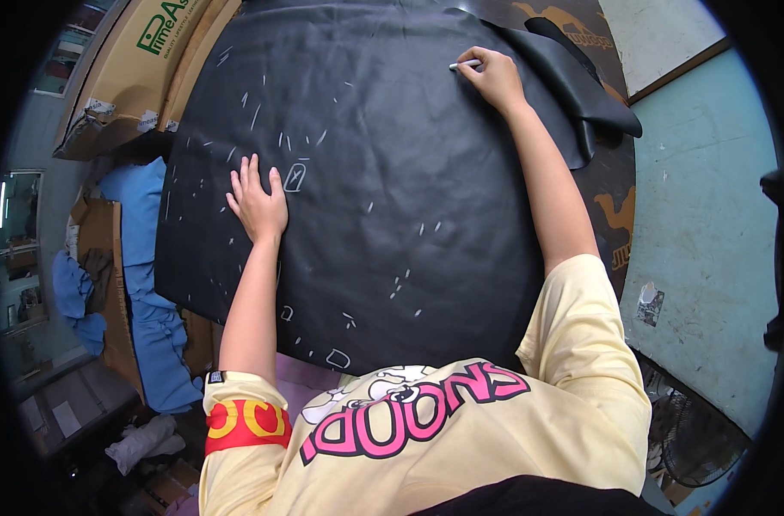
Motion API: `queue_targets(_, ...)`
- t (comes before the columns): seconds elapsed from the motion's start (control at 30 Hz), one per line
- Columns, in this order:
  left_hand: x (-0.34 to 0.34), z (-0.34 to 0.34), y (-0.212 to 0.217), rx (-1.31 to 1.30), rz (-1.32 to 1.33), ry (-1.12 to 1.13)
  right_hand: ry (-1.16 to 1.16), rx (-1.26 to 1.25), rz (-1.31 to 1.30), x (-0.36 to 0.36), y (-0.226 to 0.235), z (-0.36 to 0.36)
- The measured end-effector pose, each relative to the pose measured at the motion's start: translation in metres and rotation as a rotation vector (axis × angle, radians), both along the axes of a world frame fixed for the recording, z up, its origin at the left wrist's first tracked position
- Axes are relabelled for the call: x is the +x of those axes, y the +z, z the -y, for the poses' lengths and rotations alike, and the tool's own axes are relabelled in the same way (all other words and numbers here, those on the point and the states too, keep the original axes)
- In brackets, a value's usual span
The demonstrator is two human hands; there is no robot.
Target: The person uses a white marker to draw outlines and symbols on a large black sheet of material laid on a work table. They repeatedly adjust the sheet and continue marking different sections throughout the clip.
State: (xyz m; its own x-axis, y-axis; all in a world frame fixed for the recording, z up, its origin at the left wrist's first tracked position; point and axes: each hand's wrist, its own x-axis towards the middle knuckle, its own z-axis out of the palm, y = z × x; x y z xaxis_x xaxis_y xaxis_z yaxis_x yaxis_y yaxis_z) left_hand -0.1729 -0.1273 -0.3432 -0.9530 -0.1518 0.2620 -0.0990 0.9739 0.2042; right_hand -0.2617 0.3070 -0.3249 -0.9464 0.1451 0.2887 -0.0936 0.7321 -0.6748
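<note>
The right hand (495, 79) pinches a slim silver pen (467, 64) between thumb and fingers, the other fingers curled in. The pen points to the left, its tip at or just above the black leather-like sheet (383, 129); contact cannot be told. The right forearm (553, 185) reaches far forward, slanting up and inward from a cream sleeve (577, 314), the elbow only slightly bent.

The left hand (258, 205) lies palm down on the left part of the sheet, its fingers spread and pointing away from the body, the thumb set apart toward the right. The left forearm (252, 301) rises almost straight from its own sleeve, which bears a red band (248, 443).

Just beside the left thumb is a small white outlined mark (295, 177). Short pale strokes (422, 229) are scattered over the sheet, mostly on its left and toward the body. The sheet spreads in front of the torso and bulges smoothly; at the upper right, beyond the right wrist, a loose fold (572, 77) lies over a dark surface with orange-brown figures (615, 215).

Farther out, a cardboard box (125, 82) stands at the upper left, blue cloth (142, 275) hangs below it, and a pale blue-green tabletop (701, 215) extends along the right.
</note>
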Motion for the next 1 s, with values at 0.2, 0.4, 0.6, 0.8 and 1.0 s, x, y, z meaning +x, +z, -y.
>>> queue_targets(0.2,0.001,-0.001,0.000,-0.010,0.001,0.002,0.038,-0.012,-0.016,0.021,-0.007,-0.017)
queue_targets(0.4,0.000,-0.002,0.001,-0.001,0.002,0.001,-0.033,0.065,-0.012,0.011,0.003,-0.028)
queue_targets(0.6,0.000,-0.003,0.004,0.016,0.003,-0.002,-0.054,0.099,0.016,-0.009,-0.002,-0.009)
queue_targets(0.8,0.002,-0.003,0.004,0.023,0.001,-0.001,-0.079,0.081,0.053,-0.002,-0.006,-0.027)
queue_targets(1.0,0.000,-0.004,0.004,0.017,-0.001,0.005,-0.045,-0.458,-0.030,-0.014,-0.011,-0.009)
